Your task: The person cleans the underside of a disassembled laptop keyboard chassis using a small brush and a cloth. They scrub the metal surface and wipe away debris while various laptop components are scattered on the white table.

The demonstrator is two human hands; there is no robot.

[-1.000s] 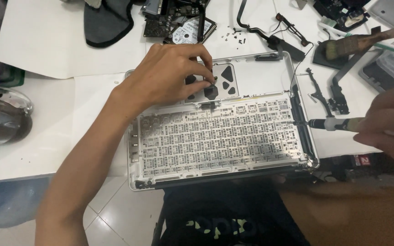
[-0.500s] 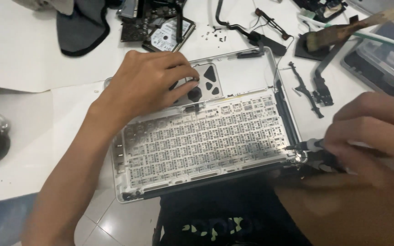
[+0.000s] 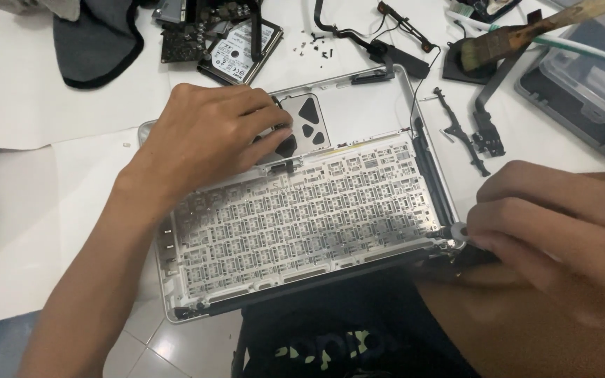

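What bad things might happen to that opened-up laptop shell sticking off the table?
The laptop shell overhangs the table edge; if the left hand lifts, it might tip into the lap. The tiny screws lie loose and might roll away. The right hand works at the corner, so a slip might scratch the metal.

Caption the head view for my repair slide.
Left hand steadies opened laptop shell; right hand works at its corner.

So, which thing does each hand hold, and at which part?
The left hand presses flat on the open laptop case, near the trackpad. The right hand pinches a small tool at the case's corner; its grip is hidden.
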